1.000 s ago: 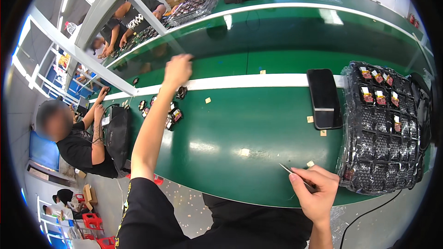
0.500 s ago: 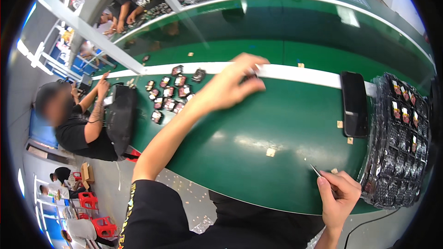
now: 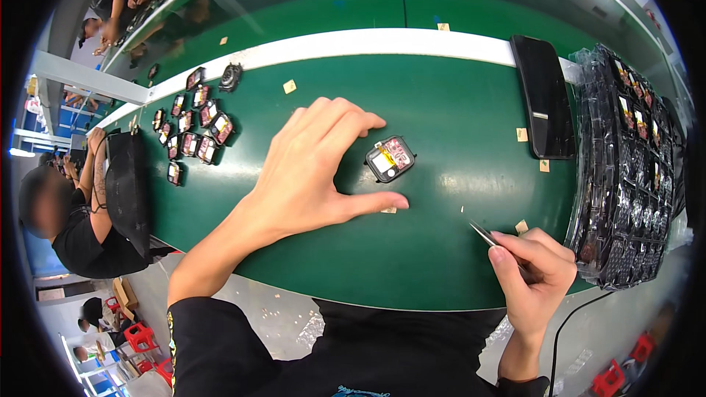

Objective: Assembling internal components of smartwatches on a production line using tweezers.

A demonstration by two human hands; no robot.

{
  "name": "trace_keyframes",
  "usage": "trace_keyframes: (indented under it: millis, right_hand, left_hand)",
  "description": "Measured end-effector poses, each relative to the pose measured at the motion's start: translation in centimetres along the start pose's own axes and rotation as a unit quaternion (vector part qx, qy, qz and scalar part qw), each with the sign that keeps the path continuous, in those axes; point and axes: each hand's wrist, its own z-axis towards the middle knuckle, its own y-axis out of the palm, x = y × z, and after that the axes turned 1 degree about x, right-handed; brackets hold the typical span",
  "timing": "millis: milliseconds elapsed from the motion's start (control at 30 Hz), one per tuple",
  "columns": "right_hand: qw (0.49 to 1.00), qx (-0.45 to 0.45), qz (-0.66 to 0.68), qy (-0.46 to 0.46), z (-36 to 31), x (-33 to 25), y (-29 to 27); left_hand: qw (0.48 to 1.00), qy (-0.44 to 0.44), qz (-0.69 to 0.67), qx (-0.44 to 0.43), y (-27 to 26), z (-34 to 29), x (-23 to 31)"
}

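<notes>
A small square black watch-like module lies on the green tabletop, its inside showing a pinkish circuit, a white patch and yellow tape. My left hand is just left of it, thumb and fingers spread around that side without gripping it. Metal tweezers are pinched in my right hand, near the table's front edge. Their tips point up and left, close to a tiny pale sliver on the table.
More such modules cluster at left, beside a black bag and a seated person. At right are a black phone and stacked clear trays holding modules. A white strip crosses the far side.
My left hand has come back from the white strip toward me, and a module now lies uncovered beside it. The right hand still holds the tweezers. The whole view has shifted.
</notes>
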Motion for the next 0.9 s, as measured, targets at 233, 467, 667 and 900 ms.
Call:
trace_keyframes:
  millis: [233, 467, 667, 900]
  right_hand:
    - [0.999, -0.032, -0.028, -0.005, 0.9, -0.8, 0.3]
    - [0.993, -0.096, 0.024, -0.067, 3.4, -1.8, 1.6]
    - [0.993, -0.095, -0.036, -0.066, 3.0, -0.5, 3.4]
    - [0.992, -0.104, -0.050, -0.045, 3.0, -1.0, 3.4]
  left_hand:
    - [1.000, 0.005, -0.022, -0.006, 0.3, -0.3, -0.4]
    - [0.978, 0.071, -0.159, -0.118, 0.8, -0.9, 1.4]
    - [0.976, 0.078, -0.167, -0.113, 1.7, -0.8, 0.6]
    - [0.979, 0.077, -0.154, -0.110, 1.7, -0.9, 0.7]
